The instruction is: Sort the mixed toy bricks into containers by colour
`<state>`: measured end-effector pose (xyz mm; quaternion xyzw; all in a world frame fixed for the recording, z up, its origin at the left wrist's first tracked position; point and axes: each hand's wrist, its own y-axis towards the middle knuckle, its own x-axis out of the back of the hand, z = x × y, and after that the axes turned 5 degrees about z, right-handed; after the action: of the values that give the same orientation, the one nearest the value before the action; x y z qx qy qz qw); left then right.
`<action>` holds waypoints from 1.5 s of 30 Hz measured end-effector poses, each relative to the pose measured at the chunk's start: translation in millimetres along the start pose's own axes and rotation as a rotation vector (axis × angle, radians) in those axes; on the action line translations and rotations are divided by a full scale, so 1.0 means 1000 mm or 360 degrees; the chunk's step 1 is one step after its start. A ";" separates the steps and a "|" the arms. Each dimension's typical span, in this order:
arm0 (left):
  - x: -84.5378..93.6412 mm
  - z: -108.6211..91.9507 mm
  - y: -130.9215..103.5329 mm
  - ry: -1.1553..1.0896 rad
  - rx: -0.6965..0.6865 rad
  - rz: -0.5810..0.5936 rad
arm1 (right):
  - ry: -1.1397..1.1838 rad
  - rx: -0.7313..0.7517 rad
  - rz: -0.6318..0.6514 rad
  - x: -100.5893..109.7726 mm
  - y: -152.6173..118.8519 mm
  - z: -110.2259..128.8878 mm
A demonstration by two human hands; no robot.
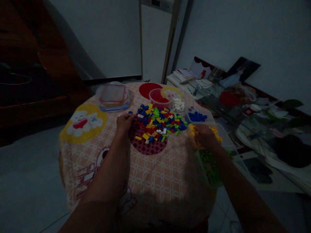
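Note:
A pile of mixed toy bricks (157,121) in red, blue, yellow, green and white lies in the middle of the round table. My left hand (125,123) is at the pile's left edge, its fingers closed together; what they hold, if anything, is too small to name. My right hand (204,135) reaches into the container of yellow bricks (215,131), with its fingertips hidden among them. Beyond it sits a container of blue bricks (197,116), and nearer to me one of green bricks (211,166).
A round tub (159,97) with red bricks and a small container of white bricks (178,105) stand behind the pile. Stacked lids (113,95) lie at the back left. A cluttered glass-topped table (233,111) adjoins on the right.

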<state>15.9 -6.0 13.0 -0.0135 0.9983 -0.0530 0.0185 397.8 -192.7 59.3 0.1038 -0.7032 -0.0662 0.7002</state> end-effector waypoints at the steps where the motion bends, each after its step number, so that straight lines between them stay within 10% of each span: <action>1: 0.000 -0.001 0.000 -0.0004 -0.0001 -0.0005 | -0.0009 -0.0013 -0.0008 -0.004 -0.004 -0.009; 9: 0.000 -0.002 -0.001 -0.0002 -0.0008 -0.0015 | -0.0044 -0.0312 0.0034 -0.008 -0.032 -0.081; 19: 0.002 0.002 0.000 0.0005 -0.0036 -0.0006 | 0.0400 0.0133 0.0116 -0.006 -0.014 -0.025; 30: 0.001 0.002 0.003 -0.0010 -0.0010 -0.0008 | 0.0231 -0.0038 0.0134 -0.006 -0.030 -0.108; 37: 0.001 0.002 0.000 0.0008 -0.0035 0.0010 | 0.0232 0.0020 0.0032 0.000 -0.020 -0.069; 45: 0.001 0.004 0.001 -0.0024 0.0002 0.0005 | 0.0115 0.0090 0.0399 0.011 -0.010 -0.032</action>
<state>15.4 -5.0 9.0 -0.0122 0.9981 -0.0535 0.0262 430.3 -203.4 67.5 0.0372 -0.6865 0.0455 0.7248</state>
